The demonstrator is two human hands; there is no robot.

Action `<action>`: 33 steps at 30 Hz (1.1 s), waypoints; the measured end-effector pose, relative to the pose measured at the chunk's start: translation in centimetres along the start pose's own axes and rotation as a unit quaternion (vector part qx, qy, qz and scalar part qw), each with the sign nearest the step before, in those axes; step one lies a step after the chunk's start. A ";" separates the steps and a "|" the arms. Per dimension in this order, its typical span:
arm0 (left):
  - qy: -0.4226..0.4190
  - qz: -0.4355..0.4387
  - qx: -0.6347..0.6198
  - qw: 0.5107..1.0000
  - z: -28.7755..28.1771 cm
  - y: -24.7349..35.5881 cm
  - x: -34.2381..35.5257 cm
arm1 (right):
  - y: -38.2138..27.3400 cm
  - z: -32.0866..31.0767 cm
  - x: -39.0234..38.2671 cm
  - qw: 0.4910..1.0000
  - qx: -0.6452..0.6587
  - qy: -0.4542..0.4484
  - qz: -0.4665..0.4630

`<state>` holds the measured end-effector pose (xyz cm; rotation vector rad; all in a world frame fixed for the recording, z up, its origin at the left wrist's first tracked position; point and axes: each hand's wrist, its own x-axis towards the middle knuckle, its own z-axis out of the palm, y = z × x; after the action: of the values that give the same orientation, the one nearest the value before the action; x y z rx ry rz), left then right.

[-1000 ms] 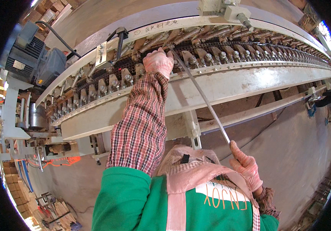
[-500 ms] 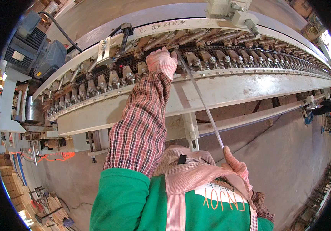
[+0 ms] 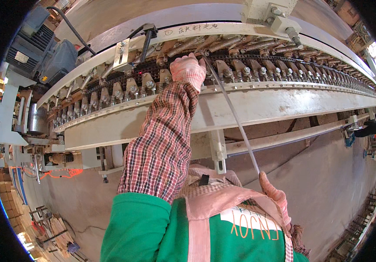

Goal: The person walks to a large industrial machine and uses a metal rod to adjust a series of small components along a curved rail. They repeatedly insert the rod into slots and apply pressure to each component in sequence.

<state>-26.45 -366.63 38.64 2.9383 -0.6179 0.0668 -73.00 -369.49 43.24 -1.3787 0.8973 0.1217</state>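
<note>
My left hand [image 3: 189, 69], in a pale pinkish glove, reaches up to the machine's row of springs and metal tabs [image 3: 258, 72]. Its fingers are curled beside the far end of a long, thin grey strip [image 3: 234, 111]; what lies inside them is hidden. From there the strip slants down to the right, across the front of the pale beam. Low on the right, near my chest, my right hand [image 3: 276, 196] is closed at the strip's near end, thumb along it. Part of that hand is hidden behind my apron.
A long pale machine beam [image 3: 279, 102] with a chain [image 3: 162, 61] runs across in front of me. A grey motor [image 3: 31, 48] stands at the far left. One beam leg [image 3: 217, 150] comes down near my chest. Wooden pieces [image 3: 59, 229] lie at lower left.
My right hand and the strip's near end have moved slightly right and down. My left hand stays at about the same spot on the machine. The view has shifted a little.
</note>
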 end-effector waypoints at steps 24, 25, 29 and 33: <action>-0.023 -0.003 0.004 1.000 -0.8 0.1 -0.5 | 6.7 1.1 3.7 0.972 0.232 -0.047 -0.006; -0.036 -0.022 -0.003 0.999 -1.3 0.5 -0.4 | 5.9 0.6 3.1 0.986 0.161 -0.037 -0.019; -0.040 -0.016 -0.001 0.999 -1.0 0.0 -0.1 | 0.1 0.4 1.0 0.999 -0.028 -0.012 -0.016; -0.006 -0.007 0.009 1.000 -0.2 -0.4 -0.2 | 0.2 0.4 1.7 0.997 -0.075 -0.025 -0.026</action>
<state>-26.47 -366.22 38.76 2.9625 -0.6010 0.0521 -71.77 -369.78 42.03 -1.5299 0.8232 0.1867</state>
